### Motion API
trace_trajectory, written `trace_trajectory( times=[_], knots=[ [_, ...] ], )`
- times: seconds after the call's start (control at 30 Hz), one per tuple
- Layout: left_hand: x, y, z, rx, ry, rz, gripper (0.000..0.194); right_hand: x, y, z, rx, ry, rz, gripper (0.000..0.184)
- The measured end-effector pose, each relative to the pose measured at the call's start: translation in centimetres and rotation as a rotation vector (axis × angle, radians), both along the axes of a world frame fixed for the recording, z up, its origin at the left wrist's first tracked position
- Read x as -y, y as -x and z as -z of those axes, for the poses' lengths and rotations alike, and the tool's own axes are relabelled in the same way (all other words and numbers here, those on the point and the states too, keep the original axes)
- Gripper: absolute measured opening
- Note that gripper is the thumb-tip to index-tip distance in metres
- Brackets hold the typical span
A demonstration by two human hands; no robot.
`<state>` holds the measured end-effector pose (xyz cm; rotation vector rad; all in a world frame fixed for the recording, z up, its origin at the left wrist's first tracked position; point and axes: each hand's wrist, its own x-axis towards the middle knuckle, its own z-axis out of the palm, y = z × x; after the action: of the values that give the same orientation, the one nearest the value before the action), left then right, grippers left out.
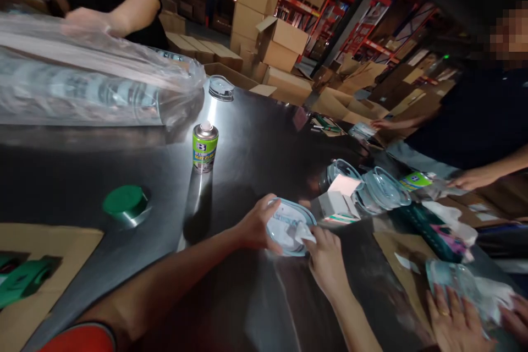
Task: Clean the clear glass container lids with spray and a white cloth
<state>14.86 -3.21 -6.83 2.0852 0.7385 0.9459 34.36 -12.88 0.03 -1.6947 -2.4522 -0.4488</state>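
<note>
Item: oval container, clear w/ pale-blue rim, held in front of wearer, over metal table; can't tell if base touches tabletop. Printing on it too blurred to read. L hand: grips container's left end, some fingers hidden behind/under it. R hand: pinches white wipe against container; wipe partly covered by fingers.

Also: spray can, upright, small print illegible. Green-topped disc, contents unk. Plastic-bagged stack, cut off at L edge, items hazy thru film. Red round obj., btm L, mostly out of frame.
</note>
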Motion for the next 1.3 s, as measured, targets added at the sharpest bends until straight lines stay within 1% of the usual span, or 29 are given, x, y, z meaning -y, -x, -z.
trace_trajectory(
  times=[0.1, 0.17, 0.3, 0.43, 0.53, 0.63, 0.77, 0.83, 0.93, 1.07, 1.23, 1.3],
  knots=[
    [0.0, 0.1, 0.0, -0.013, 0.014, 0.006, 0.120, 0.3, 0.6, 0.3, -0.022, 0.032, -0.060, 0.036],
    [0.0, 0.0, -0.1, -0.009, 0.015, 0.014, 0.119, 0.6, 0.5, 0.3, -0.033, 0.025, -0.077, 0.036],
    [0.1, -0.1, -0.1, 0.020, 0.014, 0.015, 0.118, 0.6, 0.0, 0.1, -0.004, -0.013, -0.008, 0.032],
    [0.2, -0.1, 0.1, 0.011, 0.025, 0.016, 0.119, 0.8, 0.3, 0.5, -0.031, 0.000, -0.055, 0.032],
    [0.3, 0.0, 0.1, 0.012, 0.023, 0.016, 0.119, 1.2, 0.2, 0.7, -0.042, -0.029, -0.040, 0.034],
    [0.3, 0.1, 0.0, 0.010, 0.026, 0.018, 0.117, 1.3, -0.1, 0.5, -0.030, -0.038, -0.013, 0.034],
    [0.3, 0.2, -0.3, 0.001, 0.041, 0.024, 0.119, 1.4, -0.3, 0.2, -0.049, -0.018, -0.062, 0.036],
    [0.4, 0.1, -0.3, -0.006, 0.044, 0.028, 0.121, 1.3, -0.4, 0.1, -0.030, -0.024, -0.046, 0.037],
    [0.4, -0.1, -0.2, -0.021, 0.032, 0.030, 0.123, 1.2, -0.3, 0.4, -0.010, -0.027, -0.024, 0.035],
    [0.4, -0.3, 0.1, -0.012, 0.016, 0.014, 0.124, 1.2, -0.3, 0.6, -0.020, -0.021, -0.065, 0.031],
    [0.3, -0.2, 0.1, -0.003, 0.042, 0.032, 0.123, 0.3, 0.3, 0.6, -0.012, -0.020, 0.020, 0.031],
    [0.3, -0.1, -0.1, -0.007, 0.051, 0.036, 0.124, 0.2, 0.7, 0.6, -0.035, 0.008, -0.027, 0.033]
  ],
)
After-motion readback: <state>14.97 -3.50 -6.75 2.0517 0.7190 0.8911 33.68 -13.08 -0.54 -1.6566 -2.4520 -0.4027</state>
